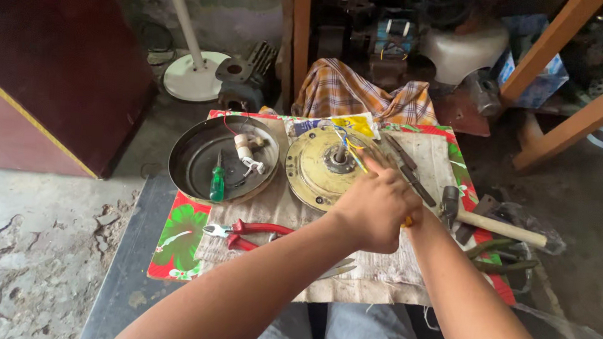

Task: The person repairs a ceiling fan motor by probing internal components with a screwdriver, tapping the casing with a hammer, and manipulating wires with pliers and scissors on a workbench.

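Observation:
A yellowish round fan motor disc (315,167) lies on a pale sack cloth (379,275), with coloured wires at its centre shaft (341,154). My left hand (372,209) rests curled at the disc's right edge, one finger reaching toward the shaft. It covers my right hand (418,218), of which only the wrist side shows. A small yellow-orange bit (408,222) peeks out between the two hands; what it belongs to is hidden.
A dark round metal cover (194,163) on the left holds a green-handled screwdriver (217,183) and a small white part (247,151). Red-handled pliers (245,232) lie in front. A wooden-handled hammer (500,229), dark flat tools (409,172) and green-handled pliers (499,253) lie to the right. A checked cloth (362,93) lies behind.

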